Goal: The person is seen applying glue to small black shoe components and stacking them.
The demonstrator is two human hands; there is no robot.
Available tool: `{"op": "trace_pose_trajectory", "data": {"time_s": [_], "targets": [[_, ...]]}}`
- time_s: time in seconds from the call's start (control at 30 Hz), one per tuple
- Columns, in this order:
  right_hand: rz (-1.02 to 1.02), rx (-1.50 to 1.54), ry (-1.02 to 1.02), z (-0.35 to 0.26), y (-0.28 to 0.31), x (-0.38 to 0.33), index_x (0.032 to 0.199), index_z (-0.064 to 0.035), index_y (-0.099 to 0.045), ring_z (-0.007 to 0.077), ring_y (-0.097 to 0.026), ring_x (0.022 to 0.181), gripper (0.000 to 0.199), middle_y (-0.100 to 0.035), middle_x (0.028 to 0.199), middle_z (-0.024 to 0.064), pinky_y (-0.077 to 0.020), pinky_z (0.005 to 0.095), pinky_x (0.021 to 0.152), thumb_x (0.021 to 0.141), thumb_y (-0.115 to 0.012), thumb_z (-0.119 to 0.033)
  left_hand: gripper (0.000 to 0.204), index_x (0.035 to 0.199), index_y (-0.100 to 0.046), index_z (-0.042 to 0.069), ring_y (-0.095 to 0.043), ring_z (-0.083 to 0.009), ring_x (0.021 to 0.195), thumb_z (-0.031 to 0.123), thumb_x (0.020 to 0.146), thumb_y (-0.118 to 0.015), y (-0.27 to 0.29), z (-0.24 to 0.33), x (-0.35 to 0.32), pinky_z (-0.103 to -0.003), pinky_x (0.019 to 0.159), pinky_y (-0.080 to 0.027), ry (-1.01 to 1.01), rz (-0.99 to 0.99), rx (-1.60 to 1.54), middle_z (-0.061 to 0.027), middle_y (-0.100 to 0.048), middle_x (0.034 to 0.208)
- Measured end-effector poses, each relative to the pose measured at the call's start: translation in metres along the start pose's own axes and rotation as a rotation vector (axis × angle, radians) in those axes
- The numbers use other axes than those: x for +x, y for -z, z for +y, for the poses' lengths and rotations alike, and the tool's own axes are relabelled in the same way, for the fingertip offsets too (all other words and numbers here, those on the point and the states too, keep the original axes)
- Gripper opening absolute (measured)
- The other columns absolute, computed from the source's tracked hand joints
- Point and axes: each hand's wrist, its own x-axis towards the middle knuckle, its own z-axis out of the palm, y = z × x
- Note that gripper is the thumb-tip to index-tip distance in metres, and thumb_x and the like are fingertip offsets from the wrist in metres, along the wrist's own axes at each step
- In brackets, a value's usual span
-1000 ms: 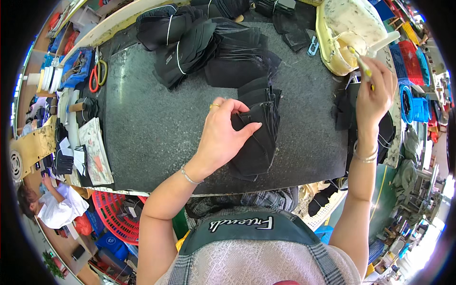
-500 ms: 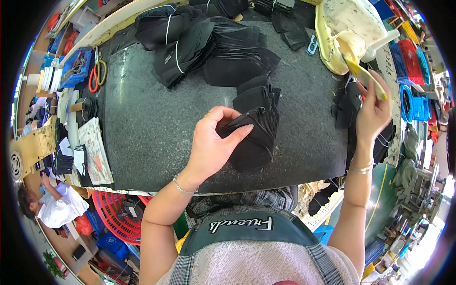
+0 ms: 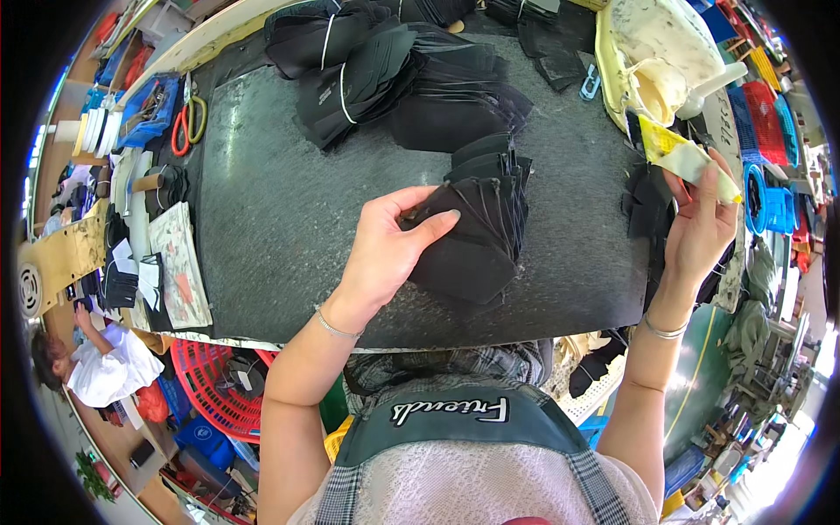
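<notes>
- The left hand [image 3: 385, 249] has its fingers closed on the top black fabric piece [image 3: 455, 229] of a fanned stack [image 3: 479, 229], thumb above and fingertips curled over the near edge.
- That stack lies near the middle of the dark speckled counter [image 3: 280, 227], toward its front edge, straight ahead of the person.
- The right hand [image 3: 700, 232] is raised at the counter's right end, fingers gripping a yellow-and-white brush-like tool [image 3: 678, 153]; I cannot tell exactly what kind of tool it is.
- Just beyond the tool sits a pale, smeared tray [image 3: 647, 44] with a whitish container in it.
- More black pieces [image 3: 649, 206] lie beside the right hand, at the counter's right edge.
- Bundles of black pieces tied with white bands [image 3: 350, 61] are heaped along the far side of the counter.
- Orange-handled scissors [image 3: 188, 122] rest at the far left corner, next to a blue tray [image 3: 144, 109].
- A red plastic basket [image 3: 214, 385] stands on the floor below the counter, left of the person.
</notes>
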Motion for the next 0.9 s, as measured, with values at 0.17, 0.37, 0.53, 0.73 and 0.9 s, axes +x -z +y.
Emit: {"op": "trace_pose_trajectory", "data": {"time_s": [0.17,0.37,0.53,0.73,0.9], "targets": [[-0.061,0.161,-0.083,0.001,-0.002,-0.007,0.120,0.0072,-0.055,0.0264,-0.067,0.097,0.030,-0.063,0.111,0.0184,-0.0623,0.0393,0.080,0.095,-0.061,-0.006,0.022,0.106,-0.067,-0.006,-0.063,-0.0086,0.081,0.001,0.086,-0.070,0.004,-0.005,0.002,-0.023,0.074,-0.054,-0.092,0.063,0.191,-0.0060,-0.070,0.093],[-0.057,-0.180,0.029,-0.031,-0.019,-0.050,0.113,0.0042,-0.062,0.0149,-0.065,0.091,0.029,-0.068,0.103,0.0122,-0.0551,0.0260,0.076,0.087,-0.071,-0.004,0.021,0.104,-0.068,-0.006,-0.062,-0.0081,0.079,0.003,0.086,-0.071,-0.003,-0.006,0.000,-0.023,0.073,-0.053,-0.090,0.077,0.055,-0.0056,-0.070,0.092],[-0.537,-0.425,0.463,-0.053,-0.044,-0.074,0.105,0.0028,-0.065,0.0198,-0.069,0.079,0.028,-0.070,0.094,0.0140,-0.0549,0.0293,0.071,0.079,-0.074,0.007,0.027,0.111,-0.066,-0.007,-0.064,-0.0086,0.082,0.001,0.086,-0.070,-0.011,-0.005,-0.005,-0.022,0.075,-0.054,-0.175,0.123,0.172,-0.0065,-0.069,0.095],[-0.760,-0.463,0.636,-0.049,-0.068,-0.072,0.102,0.0009,-0.063,0.0283,-0.069,0.072,0.032,-0.068,0.087,0.0156,-0.0556,0.0331,0.061,0.073,-0.075,0.009,0.027,0.111,-0.066,-0.007,-0.063,-0.0083,0.085,0.001,0.086,-0.070,-0.018,-0.001,-0.013,-0.023,0.075,-0.054,-0.139,0.135,0.255,-0.0069,-0.070,0.096],[-0.721,-0.502,0.667,-0.056,-0.078,-0.068,0.102,0.0004,-0.062,0.0292,-0.068,0.069,0.033,-0.066,0.083,0.0148,-0.0542,0.0342,0.057,0.073,-0.074,0.009,0.026,0.110,-0.067,-0.007,-0.063,-0.0076,0.083,0.001,0.086,-0.070,-0.021,-0.005,-0.012,-0.021,0.073,-0.053,-0.242,0.125,0.300,-0.0064,-0.070,0.096]]}}
